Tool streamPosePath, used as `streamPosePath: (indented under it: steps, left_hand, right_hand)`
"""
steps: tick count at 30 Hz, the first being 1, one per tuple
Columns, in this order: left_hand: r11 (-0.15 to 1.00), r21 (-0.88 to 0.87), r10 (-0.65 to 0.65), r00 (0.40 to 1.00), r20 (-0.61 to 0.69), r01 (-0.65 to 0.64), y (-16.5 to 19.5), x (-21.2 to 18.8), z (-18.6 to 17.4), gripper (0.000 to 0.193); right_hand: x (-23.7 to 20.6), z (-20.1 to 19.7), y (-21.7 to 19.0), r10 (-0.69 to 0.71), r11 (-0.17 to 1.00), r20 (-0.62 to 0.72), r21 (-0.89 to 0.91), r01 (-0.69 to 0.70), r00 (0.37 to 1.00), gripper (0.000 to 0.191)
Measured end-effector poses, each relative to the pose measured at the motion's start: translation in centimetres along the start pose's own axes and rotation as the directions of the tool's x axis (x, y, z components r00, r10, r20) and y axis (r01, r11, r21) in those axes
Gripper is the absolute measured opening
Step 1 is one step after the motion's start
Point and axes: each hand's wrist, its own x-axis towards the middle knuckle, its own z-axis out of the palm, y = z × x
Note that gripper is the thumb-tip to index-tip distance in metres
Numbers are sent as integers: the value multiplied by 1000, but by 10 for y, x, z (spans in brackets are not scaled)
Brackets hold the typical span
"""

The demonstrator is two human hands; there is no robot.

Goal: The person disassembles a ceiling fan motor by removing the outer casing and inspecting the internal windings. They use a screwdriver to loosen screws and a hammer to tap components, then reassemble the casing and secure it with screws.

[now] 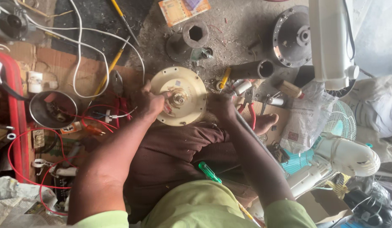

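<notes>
Your left hand (151,103) and right hand (221,105) both close on the rim of the round cream motor cover (191,86), one on each side. Its brass shaft hub is at the centre. The cover rests over your knees, just below the grey socket tube (195,36).

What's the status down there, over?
Left hand and right hand both gripping cream round motor housing. Green screwdriver on lap. Red wires, pliers crowd alongside.
</notes>
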Motion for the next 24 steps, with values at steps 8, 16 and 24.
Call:
streamPosePath:
  steps: [8,16,24]
  left_hand:
    - [999,-38,-17,1000,-7,17,3,5,1,95]
    - [999,-50,-18,1000,24,19,4,9,1,92]
    - [996,-93,12,997,74,-5,3,18,1,87]
  right_hand:
    - [59,-16,-20,-245,865,-277,-496,80,929,25]
    - [76,1,-26,-96,822,-247,-566,-63,964,17]
    - [43,-19,-37,49,999,-26,16,-48,998,15]
